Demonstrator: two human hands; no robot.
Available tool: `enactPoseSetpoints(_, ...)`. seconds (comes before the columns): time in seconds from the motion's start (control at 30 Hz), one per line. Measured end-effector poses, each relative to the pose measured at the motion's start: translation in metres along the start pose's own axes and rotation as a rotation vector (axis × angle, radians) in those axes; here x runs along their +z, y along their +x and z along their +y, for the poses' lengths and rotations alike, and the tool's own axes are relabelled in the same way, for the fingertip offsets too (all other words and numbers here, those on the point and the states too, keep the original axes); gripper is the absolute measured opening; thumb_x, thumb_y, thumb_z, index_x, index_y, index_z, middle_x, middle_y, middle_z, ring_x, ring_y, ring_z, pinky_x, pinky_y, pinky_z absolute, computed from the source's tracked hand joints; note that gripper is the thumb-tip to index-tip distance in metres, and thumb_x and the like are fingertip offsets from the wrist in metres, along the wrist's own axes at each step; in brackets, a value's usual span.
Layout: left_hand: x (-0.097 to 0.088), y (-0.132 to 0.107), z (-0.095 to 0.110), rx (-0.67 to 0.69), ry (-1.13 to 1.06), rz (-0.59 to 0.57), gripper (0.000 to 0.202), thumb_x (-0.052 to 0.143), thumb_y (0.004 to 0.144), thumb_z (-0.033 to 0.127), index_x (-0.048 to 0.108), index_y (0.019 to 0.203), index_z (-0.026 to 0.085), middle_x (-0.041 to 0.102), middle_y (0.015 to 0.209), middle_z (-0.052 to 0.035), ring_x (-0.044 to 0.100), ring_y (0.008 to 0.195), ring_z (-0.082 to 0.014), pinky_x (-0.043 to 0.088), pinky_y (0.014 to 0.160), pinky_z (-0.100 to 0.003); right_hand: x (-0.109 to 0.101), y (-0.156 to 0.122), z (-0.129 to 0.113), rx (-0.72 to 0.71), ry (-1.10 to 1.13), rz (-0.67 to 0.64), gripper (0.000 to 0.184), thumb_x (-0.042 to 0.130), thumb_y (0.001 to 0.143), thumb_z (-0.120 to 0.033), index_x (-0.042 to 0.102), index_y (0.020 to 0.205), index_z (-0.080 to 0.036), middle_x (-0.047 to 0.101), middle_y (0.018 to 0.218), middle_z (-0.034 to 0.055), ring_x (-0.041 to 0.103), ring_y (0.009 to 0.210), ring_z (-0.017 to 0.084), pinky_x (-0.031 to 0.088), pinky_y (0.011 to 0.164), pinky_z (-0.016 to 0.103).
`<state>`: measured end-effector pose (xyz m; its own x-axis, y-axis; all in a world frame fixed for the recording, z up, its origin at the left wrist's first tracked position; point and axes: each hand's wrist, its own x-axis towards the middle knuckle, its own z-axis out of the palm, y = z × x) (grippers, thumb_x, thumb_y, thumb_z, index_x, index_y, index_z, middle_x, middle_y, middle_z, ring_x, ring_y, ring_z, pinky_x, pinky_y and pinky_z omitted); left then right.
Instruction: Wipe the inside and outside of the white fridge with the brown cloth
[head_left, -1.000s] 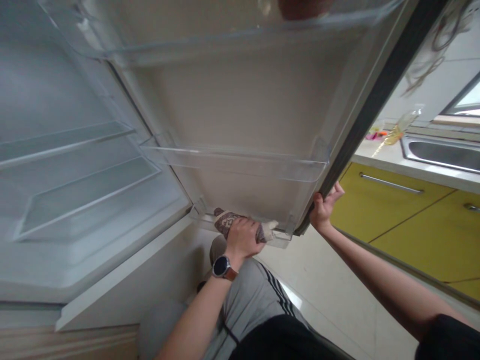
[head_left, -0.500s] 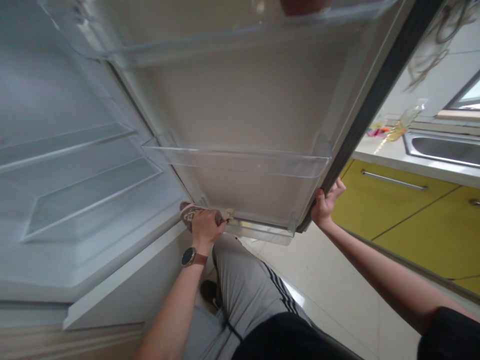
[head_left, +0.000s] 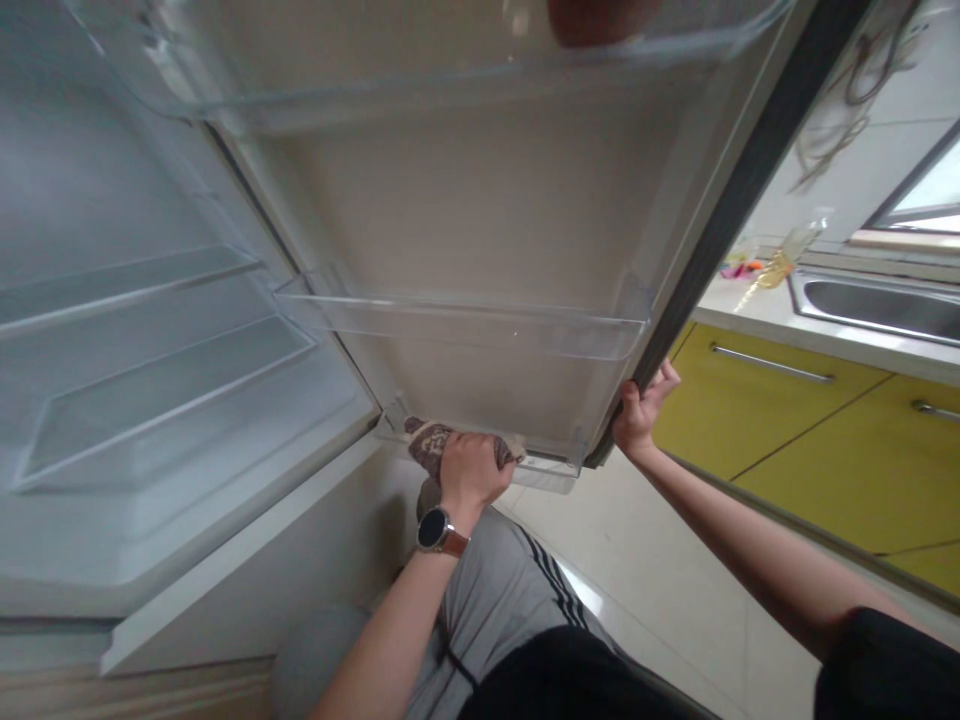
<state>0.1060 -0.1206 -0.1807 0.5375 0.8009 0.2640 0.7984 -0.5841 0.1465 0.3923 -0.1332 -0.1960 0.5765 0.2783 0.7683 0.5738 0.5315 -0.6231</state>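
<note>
My left hand, with a watch on the wrist, is closed on a brown patterned cloth and presses it against the lowest clear bin of the open fridge door. My right hand grips the door's dark outer edge near its bottom corner, fingers curled round it. Above the cloth sits a second clear door bin, and a third bin spans the top.
The fridge interior with glass shelves lies to the left. Yellow cabinets with metal handles, a counter and a steel sink stand to the right. My grey-trousered legs and pale floor tiles are below.
My left hand slid the cloth from the bin's middle to its left end, then back toward the middle. My right hand stayed on the door edge.
</note>
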Motion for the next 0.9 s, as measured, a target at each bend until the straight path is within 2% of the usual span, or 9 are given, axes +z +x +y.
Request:
enactPoseSetpoints(0.2,0.011,-0.006,0.068,0.147,-0.123,-0.032,0.031,0.064,0.082,0.043,0.073,0.091,0.014,0.075,0.094,-0.0156,0.068,0.093,-0.0304,0.043,0.095,-0.046,-0.002,-0.005,-0.003,0.009,-0.023,-0.008,0.072,0.058,0.084,-0.068,0.033,0.138,-0.026,0.055,0.122,0.0092,0.053,0.127,0.030,0.034,0.114,0.059)
enactPoseSetpoints(0.27,0.012,-0.007,0.080,0.187,-0.156,-0.039,0.033,0.065,0.082,0.044,0.073,0.092,0.013,0.075,0.095,-0.0164,0.068,0.094,-0.0315,0.044,0.095,-0.047,-0.003,-0.007,-0.001,-0.003,-0.019,-0.014,0.071,0.058,0.086,-0.065,0.032,0.139,-0.026,0.055,0.125,0.0099,0.054,0.125,0.030,0.036,0.113,0.058)
enactPoseSetpoints(0.37,0.008,-0.006,0.080,0.220,-0.174,-0.067,0.032,0.064,0.082,0.043,0.073,0.091,0.014,0.075,0.094,-0.0156,0.069,0.092,-0.0312,0.046,0.093,-0.047,-0.005,-0.009,0.004,-0.008,-0.012,-0.031,0.071,0.058,0.087,-0.063,0.031,0.141,-0.027,0.054,0.129,0.0104,0.056,0.124,0.029,0.038,0.111,0.058)
enactPoseSetpoints(0.53,-0.005,0.003,0.062,0.190,-0.136,-0.143,0.031,0.062,0.084,0.045,0.076,0.088,0.018,0.077,0.090,-0.0131,0.072,0.086,-0.0290,0.049,0.088,-0.042,-0.006,-0.010,0.010,-0.005,-0.001,-0.042,0.074,0.059,0.087,-0.065,0.030,0.144,-0.028,0.055,0.128,0.0099,0.058,0.121,0.029,0.041,0.109,0.058)
enactPoseSetpoints(0.67,-0.012,0.009,0.036,0.123,-0.037,-0.185,0.036,0.059,0.086,0.048,0.079,0.086,0.018,0.077,0.089,-0.0157,0.073,0.086,-0.0309,0.050,0.083,-0.040,-0.006,-0.008,0.011,-0.027,0.007,-0.038,0.076,0.059,0.087,-0.066,0.030,0.144,-0.026,0.055,0.129,0.0105,0.058,0.123,0.029,0.040,0.110,0.058)
enactPoseSetpoints(0.77,-0.014,0.012,0.004,0.047,0.043,-0.166,0.041,0.055,0.088,0.049,0.080,0.089,0.016,0.077,0.090,-0.0178,0.073,0.089,-0.0331,0.050,0.082,-0.040,-0.007,-0.007,0.012,-0.015,-0.006,-0.033,0.077,0.060,0.085,-0.068,0.032,0.143,-0.025,0.054,0.129,0.0107,0.055,0.127,0.031,0.037,0.112,0.059)
enactPoseSetpoints(0.9,-0.017,0.015,-0.051,-0.072,0.120,-0.143,0.043,0.052,0.090,0.049,0.080,0.094,0.016,0.077,0.095,-0.0185,0.072,0.096,-0.0337,0.049,0.086,-0.040,-0.005,-0.005,0.009,0.006,-0.024,-0.019,0.079,0.059,0.084,-0.072,0.032,0.143,-0.025,0.056,0.123,0.0096,0.054,0.128,0.031,0.036,0.113,0.060)
